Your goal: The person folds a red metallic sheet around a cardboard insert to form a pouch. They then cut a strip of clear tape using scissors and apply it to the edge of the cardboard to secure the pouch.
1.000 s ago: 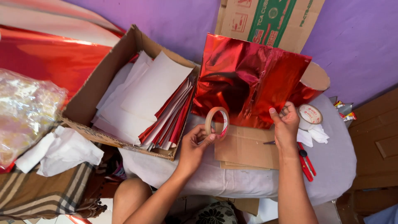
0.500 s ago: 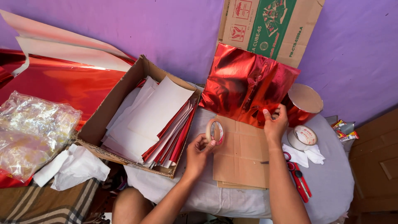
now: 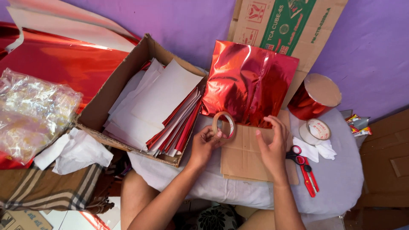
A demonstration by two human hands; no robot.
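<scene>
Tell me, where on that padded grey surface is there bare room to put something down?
The grey cloth surface is bare on its right side, beyond the red-handled scissors, and along the near edge below the flat brown cardboard sheet. It is crowded around the white tape roll, the red foil-wrapped cylinder and the open cardboard box of sheets.

Home craft corner; cushion [image 3: 341, 179], foil sheets [image 3: 251, 81]

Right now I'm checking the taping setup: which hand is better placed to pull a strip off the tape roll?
Right, probably. The left hand already grips the tape roll, while the right hand rests free on the cardboard sheet, beside the roll and the red foil.
</scene>
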